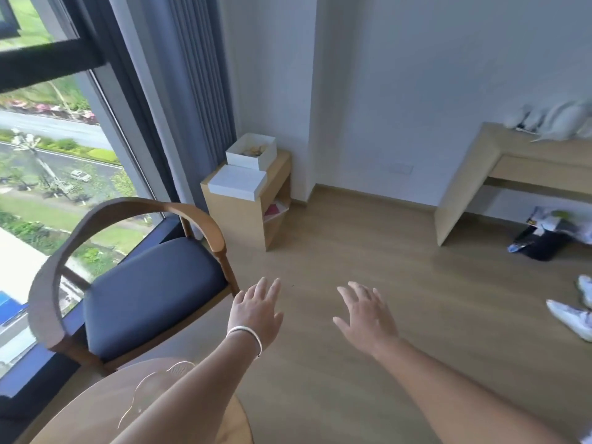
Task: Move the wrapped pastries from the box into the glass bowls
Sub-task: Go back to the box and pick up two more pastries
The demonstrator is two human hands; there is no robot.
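Note:
An open white box (250, 152) stands on a small wooden cabinet (234, 216) by the curtain, with pale wrapped pastries (254, 149) just visible inside. Its white lid (237, 182) lies in front of it on the cabinet top. Glass bowls (153, 387) sit on the round wooden table (80, 421) at the bottom left, partly hidden by my left forearm. My left hand (256, 310), with a silver bangle on the wrist, and my right hand (365, 315) are stretched out over the floor, fingers spread, holding nothing, well short of the box.
A wooden armchair with a blue seat (150, 293) stands between the table and the cabinet, beside a large window (54, 161). A wooden desk (519, 174) lines the right wall, with a dark bag (541, 241) under it and white shoes (573, 315) on the floor.

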